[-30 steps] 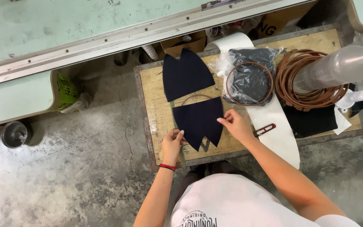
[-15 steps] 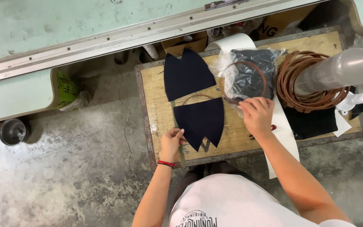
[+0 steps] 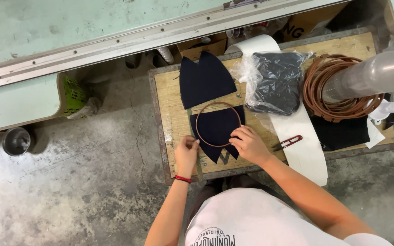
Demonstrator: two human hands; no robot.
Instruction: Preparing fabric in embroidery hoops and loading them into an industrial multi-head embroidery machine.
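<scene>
The right hand (image 3: pixel 250 146) presses its fingertips on a brown ring (image 3: pixel 218 124) lying on a dark fabric piece (image 3: pixel 217 132) near the front edge of the wooden tabletop (image 3: pixel 172 114). The left hand (image 3: pixel 186 155), fingers curled, pinches the fabric's left edge. A second dark fabric piece (image 3: pixel 204 78) lies behind. Red snips (image 3: pixel 288 143) rest to the right, near a coil of brown rings (image 3: pixel 338 86).

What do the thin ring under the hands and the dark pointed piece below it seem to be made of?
Ring: probably plastic or coated wire, since it is thin, brown, smooth and evenly round. Dark pointed piece: likely fabric or felt, since it is flat, matte navy with cleanly cut edges.
</scene>
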